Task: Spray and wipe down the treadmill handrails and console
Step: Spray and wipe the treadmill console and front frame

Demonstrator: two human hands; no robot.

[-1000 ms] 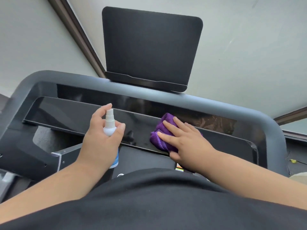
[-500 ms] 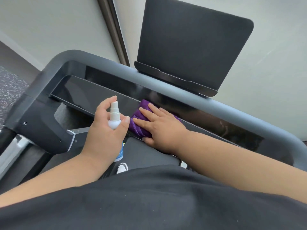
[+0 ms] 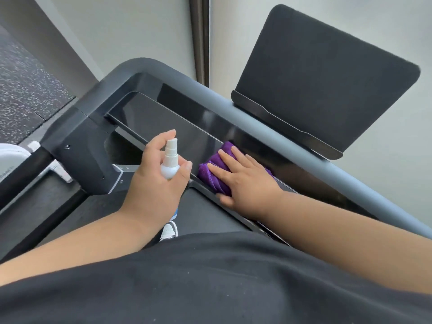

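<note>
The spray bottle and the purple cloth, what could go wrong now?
The left hand aims the bottle near the right hand, so spray might hit fingers instead of the console. The cloth sits at the console's near edge and could slip off. Much of the console to the left may get missed.

The person wore a black top [image 3: 210, 281] of plain, matte cloth, which filled the lower part of the view and showed faint pale specks of lint across its front. Both forearms were bare to the edge of the picture, with no sleeve reaching them, and the left hand [image 3: 152, 183] and right hand [image 3: 247, 181] carried neither glove, ring nor watch. Below the left wrist one shoe [image 3: 168, 232] peeped out (white, with a dark patch near its top).
</note>
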